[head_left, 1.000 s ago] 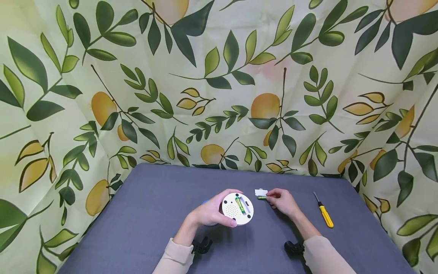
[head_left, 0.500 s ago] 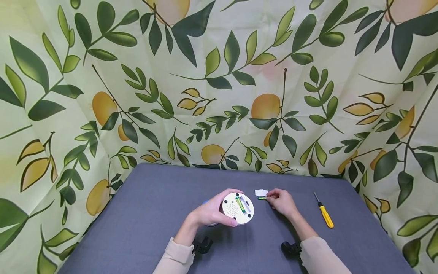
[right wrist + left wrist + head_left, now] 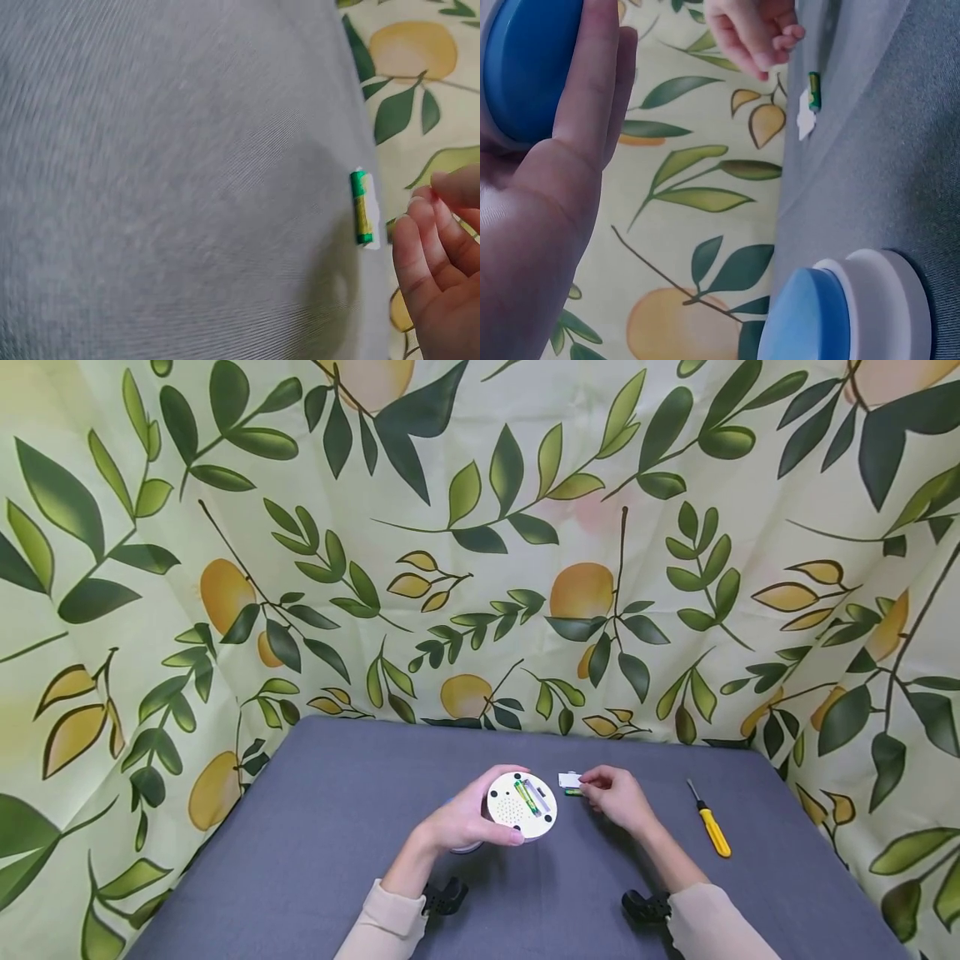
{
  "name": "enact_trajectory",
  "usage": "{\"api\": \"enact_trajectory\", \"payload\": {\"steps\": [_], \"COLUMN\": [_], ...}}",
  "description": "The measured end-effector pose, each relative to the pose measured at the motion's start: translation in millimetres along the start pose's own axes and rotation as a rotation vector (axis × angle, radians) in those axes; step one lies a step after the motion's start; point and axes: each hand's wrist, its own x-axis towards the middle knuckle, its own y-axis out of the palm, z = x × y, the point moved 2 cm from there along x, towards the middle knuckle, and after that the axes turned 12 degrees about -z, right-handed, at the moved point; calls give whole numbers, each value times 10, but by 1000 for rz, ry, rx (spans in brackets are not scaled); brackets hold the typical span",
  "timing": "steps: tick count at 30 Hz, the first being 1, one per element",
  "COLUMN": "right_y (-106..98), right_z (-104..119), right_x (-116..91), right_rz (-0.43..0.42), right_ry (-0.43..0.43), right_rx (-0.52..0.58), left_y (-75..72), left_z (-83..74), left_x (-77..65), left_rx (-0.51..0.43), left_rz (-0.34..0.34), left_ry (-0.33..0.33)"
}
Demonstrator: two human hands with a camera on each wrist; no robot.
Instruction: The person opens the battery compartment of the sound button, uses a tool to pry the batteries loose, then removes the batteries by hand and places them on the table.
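My left hand (image 3: 468, 817) grips a round push button (image 3: 510, 812) by its edge, white base turned up and blue dome (image 3: 531, 71) in the palm. Its battery compartment (image 3: 537, 795) lies uncovered, with a green battery (image 3: 527, 798) in one slot and the other slot bare. My right hand (image 3: 618, 797) hovers by a loose green battery (image 3: 361, 206), fingers loosely curled and holding nothing. That battery lies on the cloth against a small white battery cover (image 3: 568, 780). In the right wrist view, thumb and fingertips sit apart from the battery.
A second blue-and-white push button (image 3: 885, 304) stands on the grey cloth-covered table (image 3: 360, 793), mostly hidden behind my left hand in the head view. A yellow-handled screwdriver (image 3: 712, 828) lies on the right. Leaf-patterned fabric (image 3: 480, 610) hangs behind and beside the table.
My right hand's fingertips have come up from the end of the loose battery, which stays by the cover. My left hand keeps hold of the push button, raised slightly.
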Motion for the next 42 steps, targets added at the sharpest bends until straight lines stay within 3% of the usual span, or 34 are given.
{"api": "enact_trajectory", "payload": {"steps": [11, 20, 32, 42], "right_y": [-94, -130, -97, 24], "right_z": [321, 771, 1153, 1256], "right_x": [-99, -244, -351, -377], "right_rz": [-7, 59, 101, 106], "right_ry": [-91, -187, -319, -395], "right_rx": [48, 138, 220, 178], "left_y": [-2, -6, -13, -12], "left_z": [-5, 15, 30, 6], "left_x": [-6, -4, 14, 17], "left_rx": [-7, -32, -14, -6], "left_rz": [-67, -86, -58, -39], "left_ry": [31, 65, 50, 44]}}
